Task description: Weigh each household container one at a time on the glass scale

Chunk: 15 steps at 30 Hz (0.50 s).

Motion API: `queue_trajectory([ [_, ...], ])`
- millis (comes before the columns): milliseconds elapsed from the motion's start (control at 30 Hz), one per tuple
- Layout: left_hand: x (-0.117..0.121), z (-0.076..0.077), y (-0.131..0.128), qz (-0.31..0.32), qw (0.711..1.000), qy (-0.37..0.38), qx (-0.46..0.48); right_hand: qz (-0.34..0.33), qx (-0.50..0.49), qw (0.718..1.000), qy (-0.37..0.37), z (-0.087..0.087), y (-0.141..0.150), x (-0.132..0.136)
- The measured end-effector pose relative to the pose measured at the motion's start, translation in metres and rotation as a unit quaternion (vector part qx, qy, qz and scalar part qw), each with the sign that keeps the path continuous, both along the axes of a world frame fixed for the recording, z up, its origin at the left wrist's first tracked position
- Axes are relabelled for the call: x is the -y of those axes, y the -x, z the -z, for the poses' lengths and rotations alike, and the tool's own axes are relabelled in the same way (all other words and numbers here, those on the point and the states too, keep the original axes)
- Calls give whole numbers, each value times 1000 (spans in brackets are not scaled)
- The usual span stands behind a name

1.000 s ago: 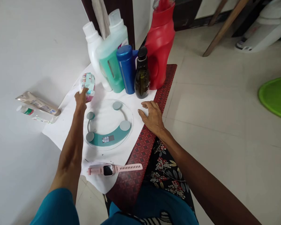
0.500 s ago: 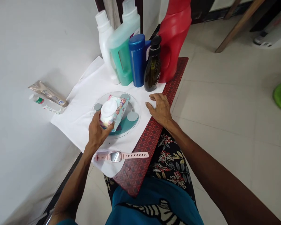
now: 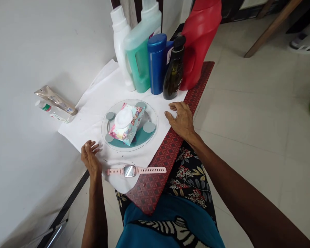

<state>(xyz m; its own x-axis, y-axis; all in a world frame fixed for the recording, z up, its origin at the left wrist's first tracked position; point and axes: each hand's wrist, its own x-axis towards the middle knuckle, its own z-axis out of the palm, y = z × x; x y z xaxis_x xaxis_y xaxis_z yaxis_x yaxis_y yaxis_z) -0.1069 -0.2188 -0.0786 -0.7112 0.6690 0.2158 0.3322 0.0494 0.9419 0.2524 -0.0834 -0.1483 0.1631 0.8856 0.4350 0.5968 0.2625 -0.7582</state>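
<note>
A colourful wipes pack (image 3: 126, 124) with a white round lid lies on a round glass scale (image 3: 152, 115) in the middle of a white cloth (image 3: 100, 93). My left hand (image 3: 90, 156) hovers open at the near left of the scale, fingers loosely curled and holding nothing. My right hand (image 3: 181, 119) rests flat and open on the cloth's right edge, beside the scale. A pink smartwatch (image 3: 135, 170) lies on the cloth just in front of the scale.
Behind the scale stand a white bottle (image 3: 120, 41), a green detergent bottle (image 3: 139, 51), a blue bottle (image 3: 156, 62), a dark pump bottle (image 3: 174, 70) and a red jug (image 3: 198, 41). Two tubes (image 3: 55, 105) lie at left. A red patterned board (image 3: 165, 162) sits under the cloth.
My left hand carried the wipes pack from the back left onto the scale, let go and drew back toward me. My right hand stayed put.
</note>
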Motion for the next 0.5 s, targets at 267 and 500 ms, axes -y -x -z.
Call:
queue_trajectory([
  [267, 4, 17, -9, 13, 998, 33, -58, 10, 2, 1000, -6, 2, 0, 0],
  [500, -4, -1, -13, 29, 998, 35, -50, 10, 9, 1000, -8, 3, -1, 0],
])
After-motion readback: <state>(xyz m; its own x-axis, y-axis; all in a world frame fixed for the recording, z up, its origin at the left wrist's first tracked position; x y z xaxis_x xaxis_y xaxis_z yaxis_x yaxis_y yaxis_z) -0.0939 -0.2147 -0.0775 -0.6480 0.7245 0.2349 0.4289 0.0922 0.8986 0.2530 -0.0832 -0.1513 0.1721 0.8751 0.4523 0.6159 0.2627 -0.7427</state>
